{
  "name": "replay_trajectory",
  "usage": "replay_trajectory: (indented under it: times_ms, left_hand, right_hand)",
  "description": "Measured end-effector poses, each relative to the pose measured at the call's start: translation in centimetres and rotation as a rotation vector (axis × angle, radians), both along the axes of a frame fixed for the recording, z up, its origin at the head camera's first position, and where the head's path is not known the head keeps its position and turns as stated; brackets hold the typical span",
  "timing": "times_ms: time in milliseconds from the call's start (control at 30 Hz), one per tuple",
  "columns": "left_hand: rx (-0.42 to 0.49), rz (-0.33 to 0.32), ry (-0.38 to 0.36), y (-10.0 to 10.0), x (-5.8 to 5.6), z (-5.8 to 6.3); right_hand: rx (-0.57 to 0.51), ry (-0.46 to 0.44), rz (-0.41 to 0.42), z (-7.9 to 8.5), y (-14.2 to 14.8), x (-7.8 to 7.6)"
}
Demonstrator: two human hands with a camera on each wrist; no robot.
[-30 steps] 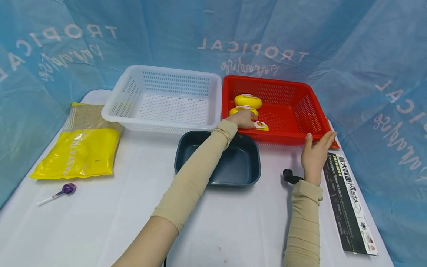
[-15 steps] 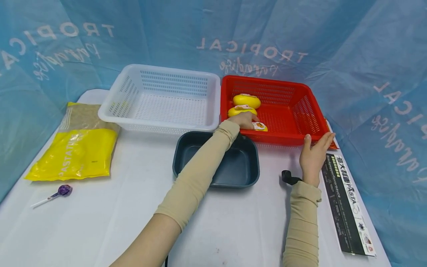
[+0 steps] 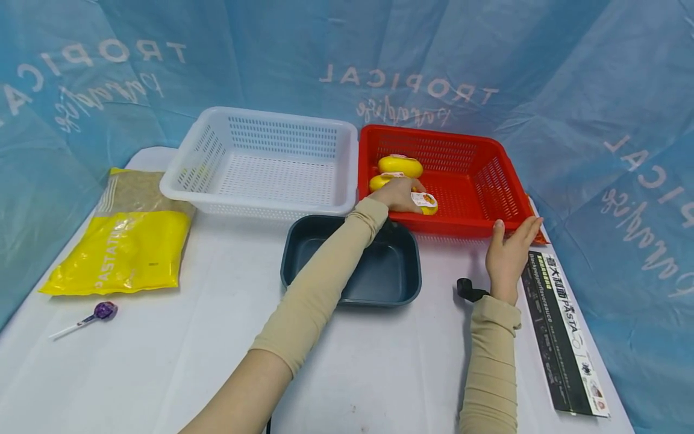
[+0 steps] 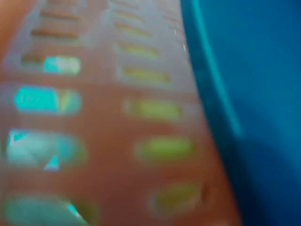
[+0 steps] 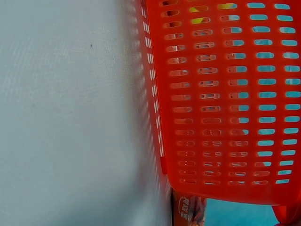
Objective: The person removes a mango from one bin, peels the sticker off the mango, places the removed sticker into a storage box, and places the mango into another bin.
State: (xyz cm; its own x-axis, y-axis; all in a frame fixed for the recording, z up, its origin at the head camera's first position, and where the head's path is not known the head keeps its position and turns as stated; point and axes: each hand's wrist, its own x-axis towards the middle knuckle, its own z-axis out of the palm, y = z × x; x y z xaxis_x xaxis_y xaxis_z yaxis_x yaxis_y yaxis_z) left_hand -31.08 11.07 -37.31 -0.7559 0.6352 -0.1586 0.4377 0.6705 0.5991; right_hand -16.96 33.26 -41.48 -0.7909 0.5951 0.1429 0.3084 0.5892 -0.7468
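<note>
My left hand reaches over the front rim of the red basket and grips the nearest yellow oval thing, which has a white label. Thumb and fingers lie on its left side. Beside the hand sit two more such pieces, a middle yellow oval piece partly hidden by it and a far yellow oval piece. My right hand rests at the basket's front right corner, fingers straight and thumb raised. The basket's slotted wall fills much of the right wrist view; the left wrist view is blurred.
A dark blue tray stands under my left forearm, before the baskets. Left of the red basket is a white basket. A yellow pasta bag and a lollipop lie left, a black pasta box right. An orange packet shows behind the basket.
My left hand has closed further round the nearest yellow oval piece, whose label has shifted slightly right and up. The right hand stays at the basket corner.
</note>
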Motion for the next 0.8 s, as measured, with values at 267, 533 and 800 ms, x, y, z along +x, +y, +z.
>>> replay_trajectory:
  times_ms: [267, 533, 800]
  left_hand:
    - [0.090, 0.022, 0.077, -1.0, 0.6, 0.8]
    - [0.283, 0.036, 0.066, -2.5, 2.2, 2.4]
    - [0.439, 0.075, 0.081, -4.8, 3.9, 4.7]
  right_hand:
    - [0.014, 0.012, 0.004, -0.1, 0.0, 0.0]
    - [0.003, -0.009, 0.003, -0.2, 0.0, 0.2]
    - [0.009, 0.003, 0.011, -0.1, -0.1, 0.3]
